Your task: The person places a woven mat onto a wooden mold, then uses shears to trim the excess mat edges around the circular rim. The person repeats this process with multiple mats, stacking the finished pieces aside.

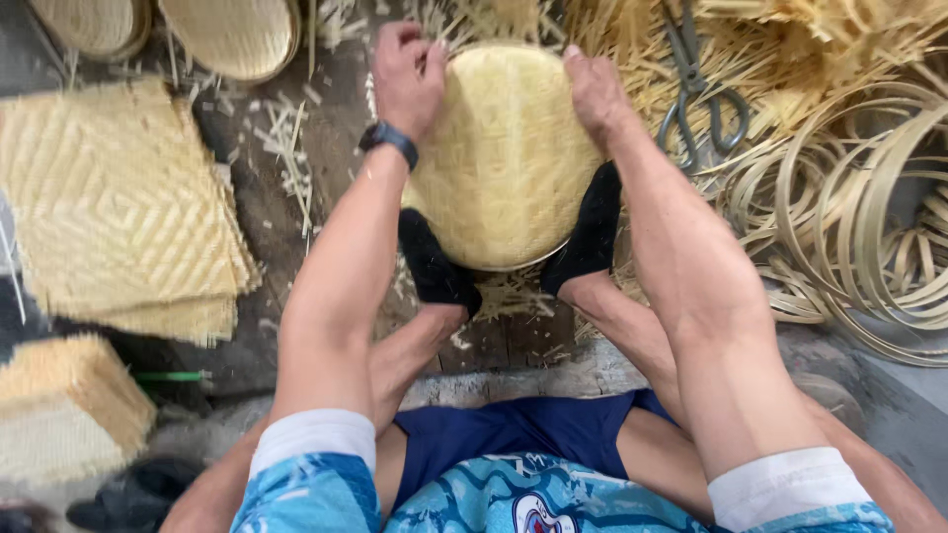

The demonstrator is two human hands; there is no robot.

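Round woven bamboo basket (504, 158) sits upper centre on the floor (296, 217), braced between two black-socked feet (434, 266). Left hand (407, 74) curls shut over its far rim, right hand (595, 89) clamps the rim opposite. Square woven mats (114, 202) stack at left, scissors (696, 94) and coiled bamboo strips (869, 217) at right.

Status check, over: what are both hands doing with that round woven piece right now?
Left hand and right hand grip far rim of round woven basket. Both feet in black socks brace near edge. Shears lie apart, nothing blocking.
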